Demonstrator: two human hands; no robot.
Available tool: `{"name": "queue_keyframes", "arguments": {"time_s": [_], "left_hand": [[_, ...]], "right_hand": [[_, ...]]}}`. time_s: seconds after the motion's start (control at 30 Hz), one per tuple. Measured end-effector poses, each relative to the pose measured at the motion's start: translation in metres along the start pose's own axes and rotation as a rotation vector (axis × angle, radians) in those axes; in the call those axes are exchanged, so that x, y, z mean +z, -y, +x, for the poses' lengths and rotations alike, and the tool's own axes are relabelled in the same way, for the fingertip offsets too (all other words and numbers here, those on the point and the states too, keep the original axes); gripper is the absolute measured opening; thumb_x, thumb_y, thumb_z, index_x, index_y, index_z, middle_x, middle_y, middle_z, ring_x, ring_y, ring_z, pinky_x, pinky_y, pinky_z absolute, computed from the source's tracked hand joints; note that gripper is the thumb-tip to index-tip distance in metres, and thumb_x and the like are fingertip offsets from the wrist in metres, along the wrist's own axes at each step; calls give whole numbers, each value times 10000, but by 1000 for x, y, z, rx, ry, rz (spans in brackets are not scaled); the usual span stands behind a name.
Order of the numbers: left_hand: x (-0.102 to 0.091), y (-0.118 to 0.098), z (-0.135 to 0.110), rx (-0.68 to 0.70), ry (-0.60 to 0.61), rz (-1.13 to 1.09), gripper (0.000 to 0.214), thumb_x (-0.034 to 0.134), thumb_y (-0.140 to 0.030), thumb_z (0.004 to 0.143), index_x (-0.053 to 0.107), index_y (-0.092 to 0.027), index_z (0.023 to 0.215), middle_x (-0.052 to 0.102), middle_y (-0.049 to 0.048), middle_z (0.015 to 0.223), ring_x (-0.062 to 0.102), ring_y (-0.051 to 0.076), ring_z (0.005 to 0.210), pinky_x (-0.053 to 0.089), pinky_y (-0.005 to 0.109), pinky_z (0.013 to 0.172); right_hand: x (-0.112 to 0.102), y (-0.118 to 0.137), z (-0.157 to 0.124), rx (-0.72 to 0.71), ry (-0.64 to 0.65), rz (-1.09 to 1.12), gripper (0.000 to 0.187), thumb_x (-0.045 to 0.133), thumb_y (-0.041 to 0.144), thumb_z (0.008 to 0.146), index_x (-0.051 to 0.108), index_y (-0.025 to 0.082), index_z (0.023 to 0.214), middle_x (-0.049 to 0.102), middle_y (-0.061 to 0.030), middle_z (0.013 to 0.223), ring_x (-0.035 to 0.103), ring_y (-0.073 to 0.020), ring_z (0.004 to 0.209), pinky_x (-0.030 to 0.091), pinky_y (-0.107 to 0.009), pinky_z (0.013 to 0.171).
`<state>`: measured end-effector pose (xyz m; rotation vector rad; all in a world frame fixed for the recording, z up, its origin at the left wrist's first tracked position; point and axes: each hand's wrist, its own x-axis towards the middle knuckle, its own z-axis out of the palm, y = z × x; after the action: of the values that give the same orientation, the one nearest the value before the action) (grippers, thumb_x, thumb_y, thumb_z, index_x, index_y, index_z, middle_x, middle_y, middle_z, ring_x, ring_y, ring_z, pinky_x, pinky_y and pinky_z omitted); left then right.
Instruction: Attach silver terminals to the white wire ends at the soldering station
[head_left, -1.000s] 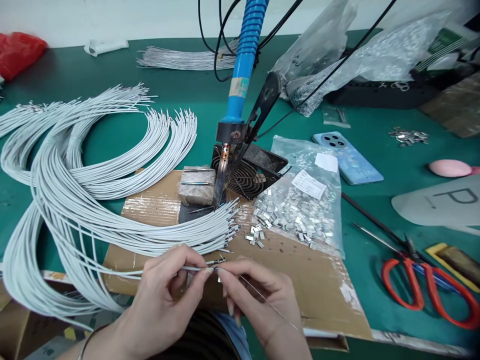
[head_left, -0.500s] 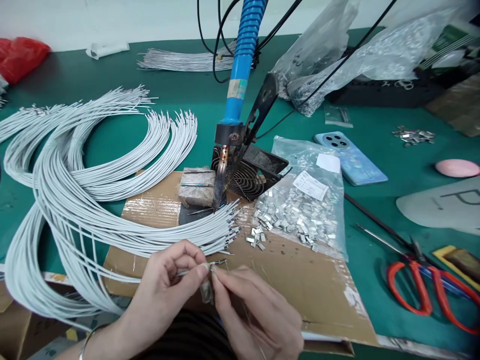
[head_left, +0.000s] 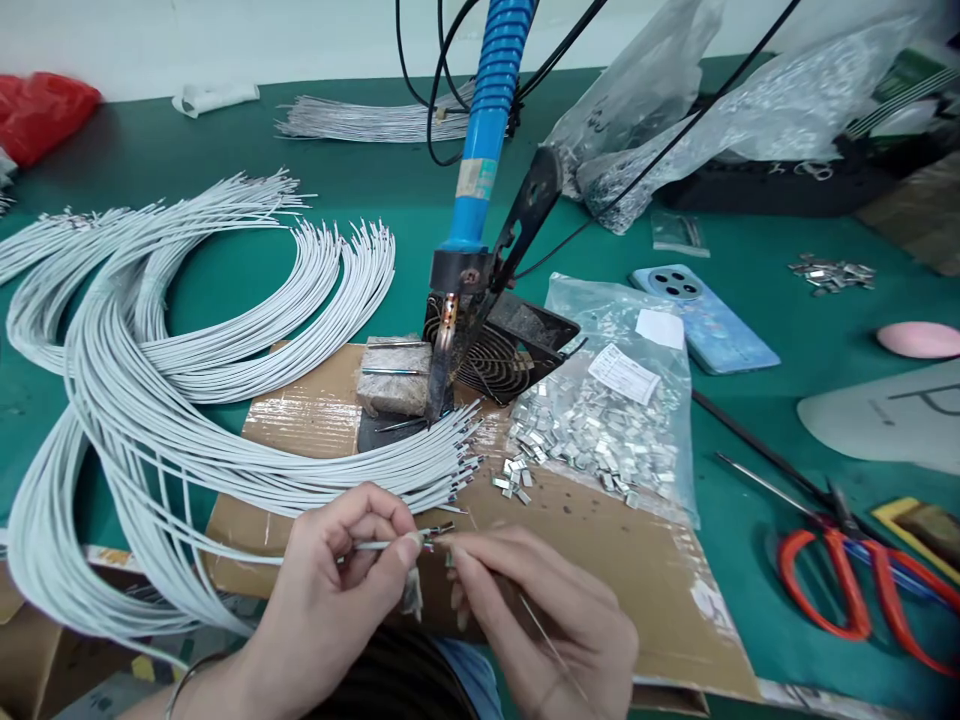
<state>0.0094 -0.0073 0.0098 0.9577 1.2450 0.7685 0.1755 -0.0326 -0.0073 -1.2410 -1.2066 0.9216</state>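
My left hand (head_left: 352,580) is closed in a pinch around a white cable (head_left: 371,546), whose end with dark and bare tips sticks out past the thumb. A crumpled whitish scrap (head_left: 412,595) hangs below that thumb. Just right of the cable end, my right hand (head_left: 536,610) is closed, thumb against forefinger, on a thin wire (head_left: 551,640) that trails down across the palm. A narrow gap parts the right fingertips from the cable end. Beyond both hands lies a large bundle of white cables (head_left: 300,470), their ends pointing right.
A blue-handled soldering iron (head_left: 472,200) slants down to a block (head_left: 395,378) beside a small fan (head_left: 495,360). On the right are a bag of metal connectors (head_left: 600,430), a phone (head_left: 705,320) and red-handled scissors (head_left: 832,590). Cardboard (head_left: 600,560) covers the front of the green bench.
My right hand has drawn back to the right, away from my left fingertips, so more of the cable end shows. My left hand stays nearly in place, still pinching the cable.
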Motion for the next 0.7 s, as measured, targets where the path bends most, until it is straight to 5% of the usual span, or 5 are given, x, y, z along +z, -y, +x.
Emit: {"name": "queue_keyframes", "arguments": {"time_s": [0.23, 0.53, 0.7], "left_hand": [[1, -3, 1, -17, 4, -42, 262, 764, -382, 926, 672, -167, 810, 546, -45, 618, 339, 75, 519, 287, 167, 479], [0, -2, 3, -37, -7, -15, 279, 747, -409, 930, 661, -171, 813, 535, -45, 617, 305, 76, 518, 231, 180, 478], [3, -2, 4, 11, -32, 80, 266, 712, -404, 933, 657, -177, 805, 554, -36, 601, 289, 81, 501, 197, 201, 464]], "right_hand": [[2, -6, -1, 164, 15, 127, 194, 792, 182, 900, 911, 326, 955, 745, -8, 716, 657, -128, 576, 507, -198, 522], [2, -2, -7, -49, -73, 0, 382, 732, 28, 884, 888, 326, 1064, 782, -25, 810, 684, -165, 673, 576, -252, 645], [-1, -4, -5, 85, -97, -46, 205, 770, 189, 928, 892, 308, 1042, 735, -23, 740, 649, -145, 577, 566, -217, 553]]}}
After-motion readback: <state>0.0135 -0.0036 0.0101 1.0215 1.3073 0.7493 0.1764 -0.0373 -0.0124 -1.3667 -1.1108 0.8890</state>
